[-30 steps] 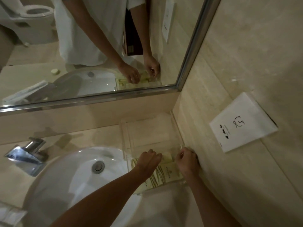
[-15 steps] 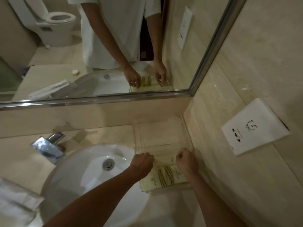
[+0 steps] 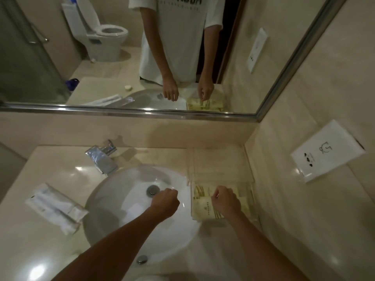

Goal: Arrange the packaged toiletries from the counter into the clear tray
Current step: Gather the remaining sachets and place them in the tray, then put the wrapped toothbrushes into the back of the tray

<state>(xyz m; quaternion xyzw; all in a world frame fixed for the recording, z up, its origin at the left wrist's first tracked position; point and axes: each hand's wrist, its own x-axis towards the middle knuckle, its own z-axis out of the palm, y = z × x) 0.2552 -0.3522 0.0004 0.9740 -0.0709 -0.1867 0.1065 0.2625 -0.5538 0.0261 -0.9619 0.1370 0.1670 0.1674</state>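
Observation:
A clear tray (image 3: pixel 221 159) stands on the counter in the corner, right of the sink. Its far compartment holds nothing; the near one holds cream packets (image 3: pixel 200 201) with gold stripes. My right hand (image 3: pixel 226 201) is over those packets, fingers curled down onto them. My left hand (image 3: pixel 165 202) hovers above the sink basin as a loose fist with nothing in it. White toiletry packages (image 3: pixel 55 208) lie on the counter left of the sink.
A white sink basin (image 3: pixel 125 201) with a chrome tap (image 3: pixel 102 158) fills the counter's middle. A mirror (image 3: pixel 142 53) runs along the back wall. A white paper bag (image 3: pixel 326 152) hangs on the right wall.
My left hand has pulled away from the tray and now sits over the sink. My right hand stays on the packets. The view has swung left, showing the white packages.

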